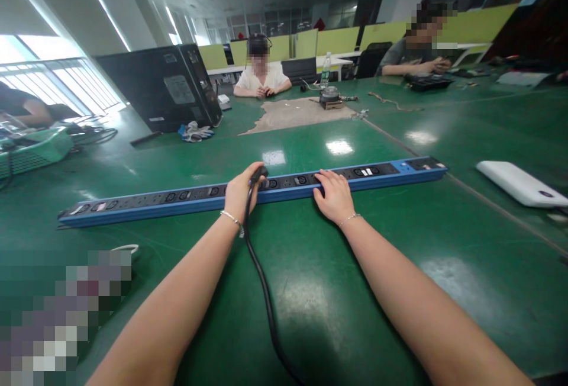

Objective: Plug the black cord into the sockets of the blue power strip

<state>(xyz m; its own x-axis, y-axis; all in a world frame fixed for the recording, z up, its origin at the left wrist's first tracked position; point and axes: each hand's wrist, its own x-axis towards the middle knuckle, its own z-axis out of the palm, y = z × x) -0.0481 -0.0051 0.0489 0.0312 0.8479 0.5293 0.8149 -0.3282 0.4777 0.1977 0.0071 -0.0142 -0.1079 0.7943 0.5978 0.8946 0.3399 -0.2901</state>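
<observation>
A long blue power strip (199,203) with a row of black sockets lies across the green table. My left hand (239,192) is closed round the black plug (261,174) of a power cord, just above the strip's middle. From the plug, the black cord (262,276) hangs past my wrist and runs down toward the near edge of view. My right hand (333,195) rests on the strip right of centre, with its fingers laid over the top face and the thumb at the near side.
A black computer case (146,87) stands at the back left, with gloves (195,132) beside it. At left is a green basket (39,152); at right, a white power bank (519,182). Two people sit across the table, near a water bottle (326,71). A pixelated object lies front left.
</observation>
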